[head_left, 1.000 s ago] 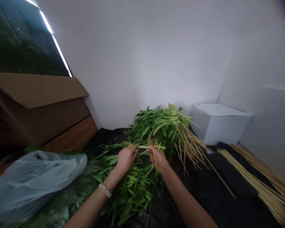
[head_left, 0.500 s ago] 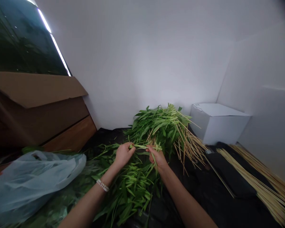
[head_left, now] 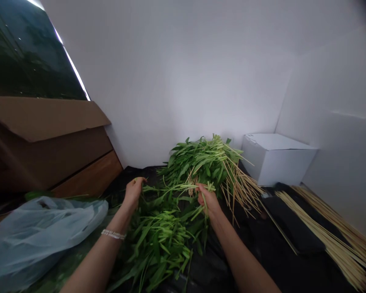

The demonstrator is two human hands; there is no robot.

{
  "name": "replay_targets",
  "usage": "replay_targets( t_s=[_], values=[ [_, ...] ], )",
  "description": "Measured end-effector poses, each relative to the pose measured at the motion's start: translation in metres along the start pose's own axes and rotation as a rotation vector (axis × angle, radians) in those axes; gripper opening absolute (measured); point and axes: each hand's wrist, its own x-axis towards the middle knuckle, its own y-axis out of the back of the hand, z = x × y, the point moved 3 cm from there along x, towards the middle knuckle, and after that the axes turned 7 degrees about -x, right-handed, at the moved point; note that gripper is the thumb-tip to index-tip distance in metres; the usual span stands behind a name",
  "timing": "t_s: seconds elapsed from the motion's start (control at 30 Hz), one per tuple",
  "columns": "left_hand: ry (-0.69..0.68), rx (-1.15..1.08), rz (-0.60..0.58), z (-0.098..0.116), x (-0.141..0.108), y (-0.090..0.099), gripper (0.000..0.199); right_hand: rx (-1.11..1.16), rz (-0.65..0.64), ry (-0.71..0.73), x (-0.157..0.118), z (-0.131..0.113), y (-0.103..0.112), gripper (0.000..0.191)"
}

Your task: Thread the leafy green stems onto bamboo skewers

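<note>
My right hand (head_left: pixel 208 199) is closed around a small bunch of pale green water spinach stems (head_left: pixel 186 186). Their cut ends stick out past its thumb, and leafy parts trail to the left. At the left end of the bunch, my left hand (head_left: pixel 134 189) has its fingertips pinched together by the leaves; whatever is between them is too small to make out. Below both hands lies a loose heap of water spinach (head_left: pixel 167 236) on black plastic sheeting (head_left: pixel 210 264). Behind them is a pile of water spinach bundles (head_left: pixel 201 158) with thin bamboo sticks (head_left: pixel 244 187) poking out to the right.
A translucent plastic bag (head_left: pixel 45 232) lies at left, in front of an open cardboard box (head_left: pixel 49 142). At right are a white box (head_left: pixel 280 158), a black flat case (head_left: pixel 293 224) and long bamboo sticks (head_left: pixel 326 236). A white wall (head_left: pixel 183 73) closes off the back.
My left hand has drawn away to the left, off the stems near my right hand. The right hand keeps its hold on the bunch. The view has shifted slightly.
</note>
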Motion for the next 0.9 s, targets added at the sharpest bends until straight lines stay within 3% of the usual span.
replay_targets(
  t_s=[0.07,0.17,0.33,0.5,0.7,0.9],
  values=[
    [-0.045,-0.032,-0.022,0.005,0.007,0.013,0.023,0.002,-0.049,-0.011,0.001,-0.001,0.002,0.040],
    [-0.142,-0.115,-0.140,0.016,0.003,0.013,0.024,-0.019,-0.102,-0.017,-0.002,0.000,-0.001,0.039],
    [-0.365,0.130,-0.380,0.035,-0.032,-0.022,0.032,-0.068,-0.165,0.012,-0.008,0.001,-0.007,0.036],
    [-0.597,0.417,-0.601,0.036,-0.064,-0.053,0.034,-0.148,-0.218,0.026,-0.010,0.004,-0.010,0.036],
    [-0.733,0.693,-0.656,0.030,-0.071,-0.061,0.029,-0.229,-0.270,0.053,-0.012,0.006,-0.014,0.038],
    [-0.794,0.772,-0.614,0.030,-0.074,-0.059,0.023,-0.175,-0.203,0.024,-0.010,0.004,-0.011,0.039]
  ],
)
